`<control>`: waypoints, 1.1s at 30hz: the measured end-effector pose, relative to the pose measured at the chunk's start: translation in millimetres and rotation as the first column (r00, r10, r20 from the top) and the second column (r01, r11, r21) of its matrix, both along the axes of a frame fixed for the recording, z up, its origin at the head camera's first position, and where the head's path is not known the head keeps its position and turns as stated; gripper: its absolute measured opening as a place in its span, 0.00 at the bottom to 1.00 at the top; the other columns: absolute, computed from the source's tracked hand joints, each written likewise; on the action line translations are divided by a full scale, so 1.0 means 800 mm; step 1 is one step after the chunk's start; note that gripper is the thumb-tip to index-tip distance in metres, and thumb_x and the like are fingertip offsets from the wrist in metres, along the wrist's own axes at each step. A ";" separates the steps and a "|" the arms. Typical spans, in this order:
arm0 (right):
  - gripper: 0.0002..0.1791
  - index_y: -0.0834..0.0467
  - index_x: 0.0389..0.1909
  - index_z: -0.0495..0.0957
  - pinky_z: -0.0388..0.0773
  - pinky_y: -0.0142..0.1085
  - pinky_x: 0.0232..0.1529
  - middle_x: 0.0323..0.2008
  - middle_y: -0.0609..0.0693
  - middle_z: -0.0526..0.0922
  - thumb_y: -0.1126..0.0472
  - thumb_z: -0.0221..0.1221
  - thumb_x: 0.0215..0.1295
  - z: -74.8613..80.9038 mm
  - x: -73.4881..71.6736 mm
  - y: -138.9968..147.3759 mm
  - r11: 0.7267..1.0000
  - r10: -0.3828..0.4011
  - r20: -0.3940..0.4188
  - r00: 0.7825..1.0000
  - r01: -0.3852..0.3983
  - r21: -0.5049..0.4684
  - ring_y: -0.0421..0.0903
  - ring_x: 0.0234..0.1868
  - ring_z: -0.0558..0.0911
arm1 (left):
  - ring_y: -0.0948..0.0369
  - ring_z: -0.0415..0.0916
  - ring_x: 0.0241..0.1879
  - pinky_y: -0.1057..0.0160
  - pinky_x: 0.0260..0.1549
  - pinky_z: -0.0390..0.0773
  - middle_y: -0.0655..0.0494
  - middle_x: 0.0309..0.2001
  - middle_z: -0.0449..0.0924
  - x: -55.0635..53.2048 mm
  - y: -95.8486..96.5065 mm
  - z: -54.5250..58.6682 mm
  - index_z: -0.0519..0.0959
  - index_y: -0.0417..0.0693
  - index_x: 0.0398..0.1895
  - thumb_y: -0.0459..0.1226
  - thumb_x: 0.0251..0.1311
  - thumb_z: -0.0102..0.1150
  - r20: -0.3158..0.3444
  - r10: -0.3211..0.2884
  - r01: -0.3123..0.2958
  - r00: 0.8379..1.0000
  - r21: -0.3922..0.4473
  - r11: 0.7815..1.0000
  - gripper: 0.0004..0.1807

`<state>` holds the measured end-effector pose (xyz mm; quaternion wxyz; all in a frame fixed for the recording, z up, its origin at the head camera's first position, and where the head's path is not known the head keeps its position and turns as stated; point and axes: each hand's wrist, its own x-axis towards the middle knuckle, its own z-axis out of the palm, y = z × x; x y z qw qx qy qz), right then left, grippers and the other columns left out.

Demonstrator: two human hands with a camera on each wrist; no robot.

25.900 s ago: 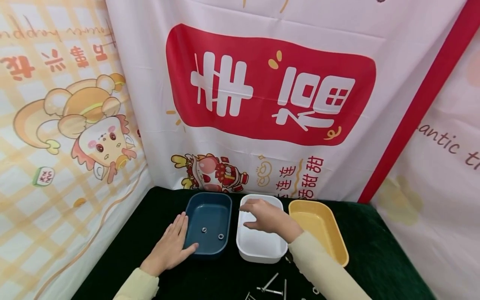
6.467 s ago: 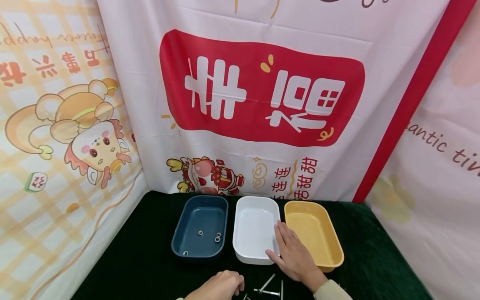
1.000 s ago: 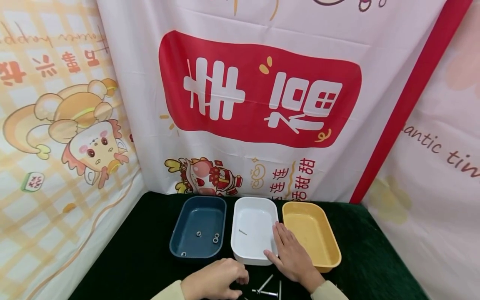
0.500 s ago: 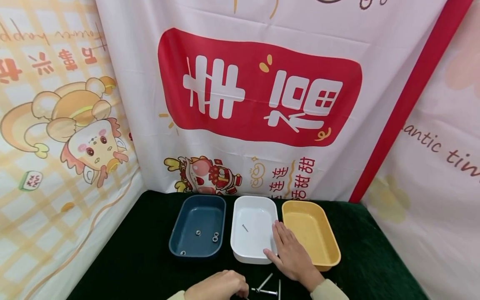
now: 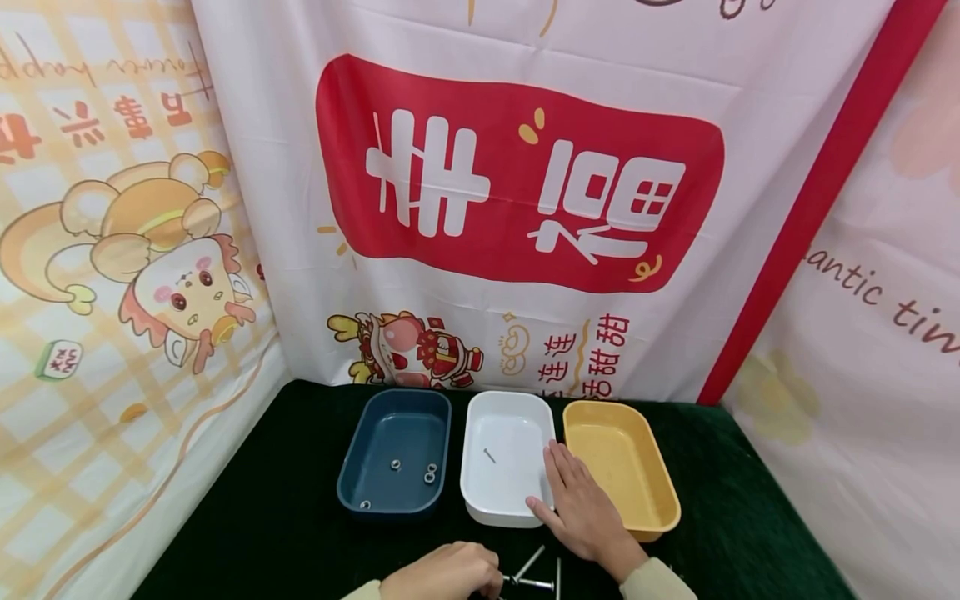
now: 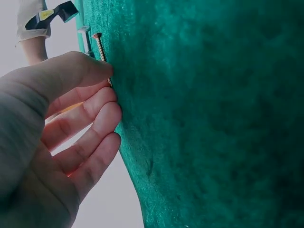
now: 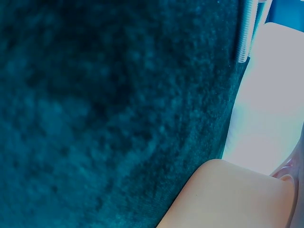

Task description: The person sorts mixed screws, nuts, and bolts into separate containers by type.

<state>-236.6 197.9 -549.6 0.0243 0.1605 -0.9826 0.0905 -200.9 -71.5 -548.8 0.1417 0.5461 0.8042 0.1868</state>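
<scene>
My left hand (image 5: 446, 571) is low over the green cloth in front of the trays. In the left wrist view its thumb and forefinger pinch a thin threaded screw (image 6: 99, 46), its head pointing up. Long silver bolts (image 5: 530, 565) lie just right of this hand. My right hand (image 5: 588, 508) rests with straight fingers along the right rim of the white tray (image 5: 517, 433), overlapping the yellow tray's edge. One small screw (image 5: 490, 455) lies in the white tray. Several nuts (image 5: 395, 464) lie in the blue tray (image 5: 393, 425).
The yellow tray (image 5: 626, 458) stands on the right, with bare floor showing. All three trays sit in a row on dark green cloth (image 5: 255, 500), close before a printed white fabric wall (image 5: 420, 283). Another patterned sheet (image 5: 142, 275) hangs at left.
Nuts were added to the blue tray since the oldest frame, and a screw to the white tray since 6.5 s ago. Lately my left hand came down and right; my right hand stays.
</scene>
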 end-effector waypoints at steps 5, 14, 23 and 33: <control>0.49 0.60 0.85 0.51 0.54 0.56 0.85 0.86 0.56 0.51 0.31 0.47 0.78 0.001 0.000 0.000 1.000 0.001 0.000 1.000 -0.001 -0.001 0.55 0.87 0.52 | 0.84 0.74 0.32 0.85 0.34 0.75 0.73 0.33 0.82 -0.002 0.003 -0.002 0.89 0.60 0.41 0.41 0.70 0.67 0.004 -0.008 0.008 1.000 -0.009 1.000 0.04; 0.50 0.59 0.85 0.51 0.54 0.55 0.85 0.86 0.55 0.51 0.28 0.44 0.78 0.001 0.001 0.001 1.000 0.001 0.000 1.000 -0.001 0.004 0.55 0.87 0.52 | 0.83 0.73 0.30 0.85 0.33 0.75 0.73 0.32 0.80 -0.005 0.006 -0.002 0.88 0.60 0.39 0.39 0.70 0.66 0.008 -0.029 0.030 1.000 -0.048 0.998 0.04; 0.50 0.60 0.85 0.51 0.54 0.56 0.85 0.86 0.55 0.51 0.29 0.45 0.78 -0.001 0.000 0.002 1.000 0.004 0.009 1.000 -0.004 -0.003 0.55 0.87 0.52 | 0.85 0.72 0.30 0.87 0.34 0.73 0.72 0.32 0.81 -0.007 0.008 0.005 0.87 0.59 0.39 0.38 0.71 0.65 -0.049 -0.084 0.080 0.995 -0.083 0.993 0.04; 0.49 0.60 0.85 0.50 0.53 0.56 0.85 0.86 0.56 0.50 0.31 0.47 0.78 -0.001 0.000 0.002 1.000 0.003 0.003 1.000 -0.003 -0.007 0.55 0.87 0.52 | 0.83 0.73 0.28 0.85 0.32 0.74 0.71 0.32 0.82 -0.010 -0.004 0.020 0.87 0.57 0.39 0.39 0.73 0.64 0.029 -0.060 0.063 0.998 -0.096 0.993 0.04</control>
